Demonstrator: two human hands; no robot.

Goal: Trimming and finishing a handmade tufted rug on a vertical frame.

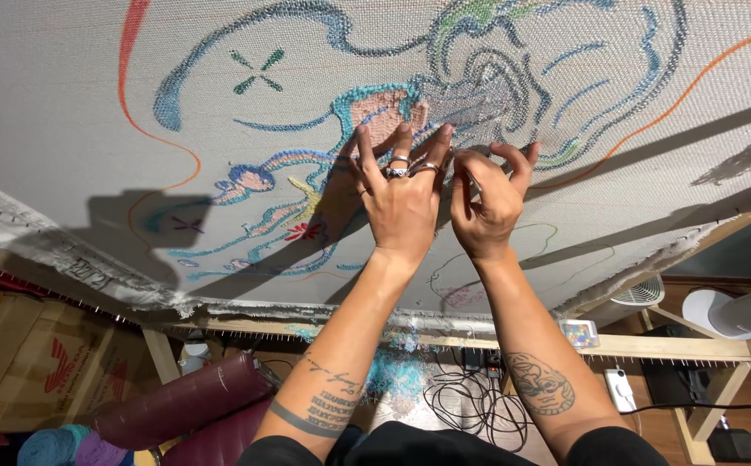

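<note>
Careful: pull too hard on that yarn and you risk dragging loops out of the cloth [65, 95] or distorting the weave around the pink patch [384, 112], since both hands crowd one small spot. Your left hand [401, 203] lies spread, fingers pressed flat on the stretched cloth just below the patch, gripping nothing. Your right hand [488, 203] is curled, fingertips pinched together on what looks like a thin strand at the cloth's surface, just beside the left.
</note>
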